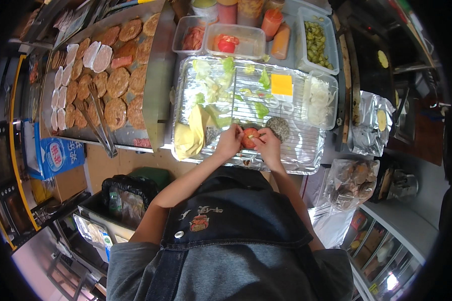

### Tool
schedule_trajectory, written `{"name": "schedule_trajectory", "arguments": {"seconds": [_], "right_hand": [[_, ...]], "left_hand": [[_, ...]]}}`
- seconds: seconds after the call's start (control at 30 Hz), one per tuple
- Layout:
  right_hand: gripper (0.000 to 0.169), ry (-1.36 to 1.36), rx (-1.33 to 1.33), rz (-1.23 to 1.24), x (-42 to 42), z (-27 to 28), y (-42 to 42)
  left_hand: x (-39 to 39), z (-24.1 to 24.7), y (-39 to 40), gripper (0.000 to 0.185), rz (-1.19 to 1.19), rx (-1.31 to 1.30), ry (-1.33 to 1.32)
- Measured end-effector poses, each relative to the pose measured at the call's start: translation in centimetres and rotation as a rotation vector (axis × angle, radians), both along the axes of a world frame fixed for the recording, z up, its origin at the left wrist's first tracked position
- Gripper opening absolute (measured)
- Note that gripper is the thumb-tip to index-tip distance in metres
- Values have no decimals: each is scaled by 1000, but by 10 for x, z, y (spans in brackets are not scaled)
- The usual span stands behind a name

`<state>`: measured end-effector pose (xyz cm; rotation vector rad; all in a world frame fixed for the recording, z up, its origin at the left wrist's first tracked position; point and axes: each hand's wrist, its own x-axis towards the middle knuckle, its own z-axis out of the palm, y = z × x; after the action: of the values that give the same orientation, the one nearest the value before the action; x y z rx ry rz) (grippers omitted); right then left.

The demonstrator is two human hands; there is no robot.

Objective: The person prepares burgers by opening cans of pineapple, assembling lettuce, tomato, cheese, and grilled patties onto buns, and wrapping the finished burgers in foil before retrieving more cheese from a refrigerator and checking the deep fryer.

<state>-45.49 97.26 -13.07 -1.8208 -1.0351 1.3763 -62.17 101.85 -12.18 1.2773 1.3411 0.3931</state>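
Observation:
A red tomato slice (pixel 250 135) lies low over the rack, on a dark base that looks like a bun half and is mostly hidden. My left hand (pixel 229 142) grips the slice's left edge with its fingertips. From the other side, the thumb and fingers of my right hand (pixel 268 146) pinch its right part, where a small pale bit shows. Just beyond my right hand rests a dark speckled bun half (pixel 277 127). Crumpled yellow wrapping paper (pixel 190 131) lies left of my left hand. All this is on a foil-lined tray (pixel 305 150) with a wire rack.
Lettuce pieces (pixel 213 84) and an orange cheese slice (pixel 281 85) lie farther back. Around the tray stand tubs of tomato (pixel 226 43), pickles (pixel 318 43) and shredded onion (pixel 321 99). Patties (pixel 116 82) cover a metal griddle on the left, with tongs (pixel 98 120) across it.

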Motion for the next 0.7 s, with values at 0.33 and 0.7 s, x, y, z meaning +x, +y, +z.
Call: {"name": "schedule_trajectory", "arguments": {"seconds": [0.33, 0.7], "right_hand": [[20, -751, 468, 93, 5, 25, 2], [42, -1039, 712, 247, 87, 0, 139]], "left_hand": [[-36, 23, -22, 22, -73, 187, -7], [-135, 120, -40, 12, 2, 36, -10]]}}
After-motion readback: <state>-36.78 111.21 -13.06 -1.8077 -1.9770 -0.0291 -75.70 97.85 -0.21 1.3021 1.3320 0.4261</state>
